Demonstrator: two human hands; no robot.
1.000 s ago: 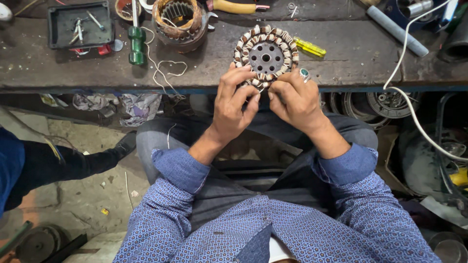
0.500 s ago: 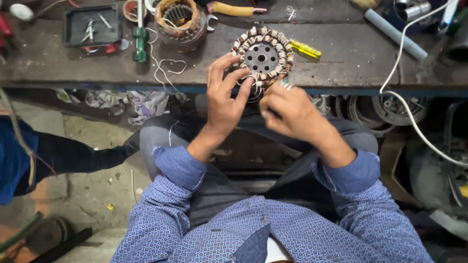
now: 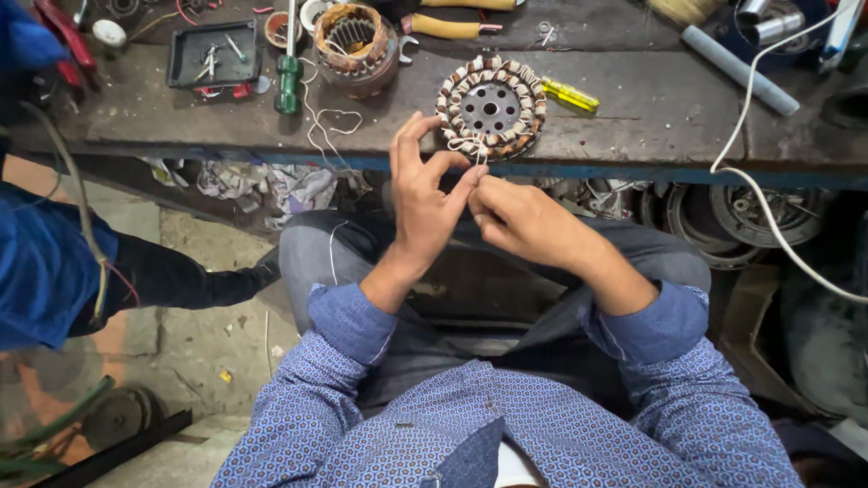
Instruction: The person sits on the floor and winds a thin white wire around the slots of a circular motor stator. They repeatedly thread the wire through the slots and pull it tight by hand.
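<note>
Stator windings ring a round motor core (image 3: 489, 110) that lies flat at the near edge of the desk (image 3: 633, 117), its coils wrapped in pale and brown bands around a dark hub with holes. A thin white thread (image 3: 463, 145) hangs at its near rim. The left hand (image 3: 425, 199) is just below that rim, thumb and forefinger pinched narrow at the thread while the other fingers (image 3: 404, 136) stand spread upward. The right hand (image 3: 524, 221) meets it from the other side, its fingers curled close at the same spot; whether they grip the thread cannot be told.

Just right of the core lies a yellow-handled screwdriver (image 3: 570, 94). To the left stands a second, cup-shaped wound stator (image 3: 351, 38), with loose white string (image 3: 330, 122) trailing from it, a green-handled tool (image 3: 287, 83) and a dark tray (image 3: 215, 54) of small parts. A white cable (image 3: 768, 217) runs off the desk's right side. Another person's blue sleeve (image 3: 41, 262) shows at the left.
</note>
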